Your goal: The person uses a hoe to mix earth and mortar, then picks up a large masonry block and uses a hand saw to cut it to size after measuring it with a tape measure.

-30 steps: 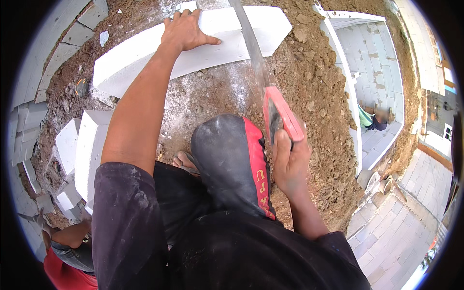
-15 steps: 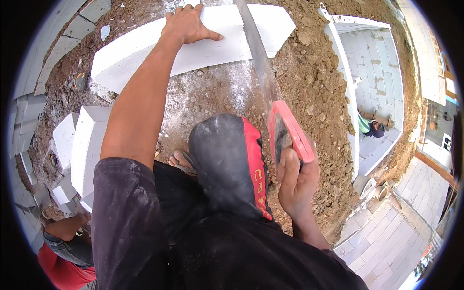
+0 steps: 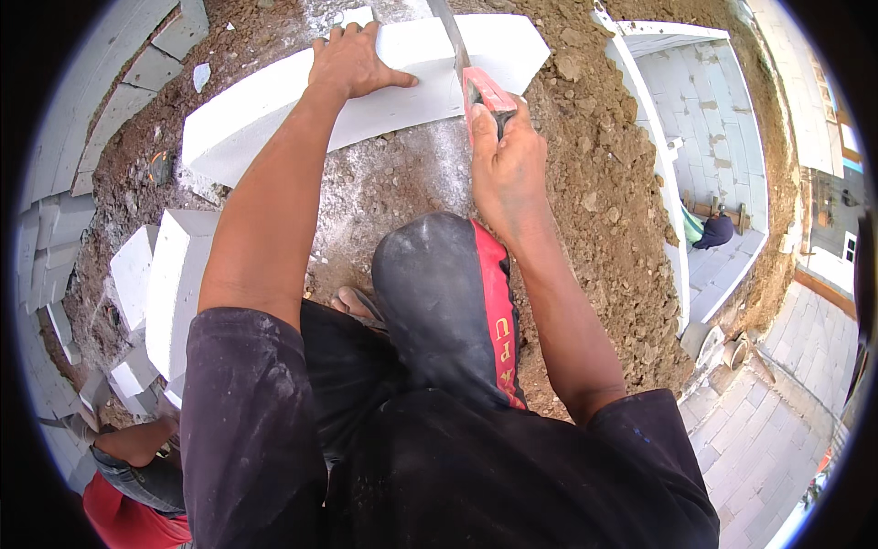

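A long white building block (image 3: 274, 114) lies across the dirt in front of me. My left hand (image 3: 352, 64) presses on its top, with fingers spread towards the far side and thumb stretched to the right. My right hand (image 3: 510, 156) is wrapped round the red handle of a hand saw (image 3: 487, 90). The saw's grey blade (image 3: 448, 29) sits in the block to the right of my left hand, and its far end runs out at the top of the view. White dust covers the ground below the cut.
More white blocks (image 3: 178, 284) stand on the left, and grey blocks (image 3: 69, 238) are stacked beyond them. A person in red (image 3: 137, 508) sits at lower left. On the right, a block-walled pit (image 3: 709, 119) holds another person (image 3: 713, 231). Loose soil (image 3: 594, 229) lies between.
My right hand has pushed the saw forward, bringing its handle close to the block's near side. My left hand stays on the block.
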Demonstrator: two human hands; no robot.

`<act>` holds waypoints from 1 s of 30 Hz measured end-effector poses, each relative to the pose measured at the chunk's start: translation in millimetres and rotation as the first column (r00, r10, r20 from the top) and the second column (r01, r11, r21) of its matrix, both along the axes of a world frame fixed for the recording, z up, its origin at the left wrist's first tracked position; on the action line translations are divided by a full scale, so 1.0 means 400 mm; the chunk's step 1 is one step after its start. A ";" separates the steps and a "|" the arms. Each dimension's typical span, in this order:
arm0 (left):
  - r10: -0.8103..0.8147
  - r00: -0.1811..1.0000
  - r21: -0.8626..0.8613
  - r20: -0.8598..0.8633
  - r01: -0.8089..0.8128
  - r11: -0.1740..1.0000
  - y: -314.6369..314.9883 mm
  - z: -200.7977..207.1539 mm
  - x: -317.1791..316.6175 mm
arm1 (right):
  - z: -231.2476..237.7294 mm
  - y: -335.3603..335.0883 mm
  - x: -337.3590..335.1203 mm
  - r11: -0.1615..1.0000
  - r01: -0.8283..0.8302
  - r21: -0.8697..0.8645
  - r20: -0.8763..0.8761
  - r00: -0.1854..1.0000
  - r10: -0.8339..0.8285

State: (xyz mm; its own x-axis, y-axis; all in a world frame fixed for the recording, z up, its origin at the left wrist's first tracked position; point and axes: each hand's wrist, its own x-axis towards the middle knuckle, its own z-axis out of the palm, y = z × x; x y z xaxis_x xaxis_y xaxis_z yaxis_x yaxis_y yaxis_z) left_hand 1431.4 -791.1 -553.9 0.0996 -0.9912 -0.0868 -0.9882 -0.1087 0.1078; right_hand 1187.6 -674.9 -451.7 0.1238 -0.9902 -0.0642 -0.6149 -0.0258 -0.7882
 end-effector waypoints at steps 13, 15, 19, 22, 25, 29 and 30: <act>0.005 0.999 -0.002 -0.038 -0.005 1.000 0.017 0.010 0.005 | 0.063 -0.031 0.017 0.997 -0.043 0.069 -0.071 0.996 0.047; 0.017 0.999 0.037 -0.051 -0.016 0.999 0.031 0.005 0.036 | 0.062 0.081 -0.019 0.995 -0.068 -0.079 -0.031 0.997 0.065; 0.065 0.998 0.021 0.026 -0.066 0.998 0.041 0.019 0.044 | 0.088 0.218 -0.070 0.997 -0.046 -0.062 0.020 0.999 0.048; -0.006 0.998 0.037 -0.061 0.008 0.999 0.008 0.019 -0.020 | 0.065 -0.003 0.003 0.997 -0.004 0.075 -0.129 0.992 0.013; -0.015 0.997 0.049 -0.078 0.019 0.999 0.011 0.002 0.008 | 0.032 0.047 -0.015 0.998 -0.026 0.057 -0.133 0.991 0.033; 0.046 0.999 0.006 0.013 -0.046 0.999 0.031 -0.008 0.067 | 0.101 0.257 -0.093 0.980 -0.129 -0.152 0.050 0.989 0.138; 0.067 0.997 0.006 0.024 -0.068 0.998 0.044 -0.003 0.080 | 0.104 0.240 -0.093 0.985 -0.153 -0.081 0.012 0.988 0.155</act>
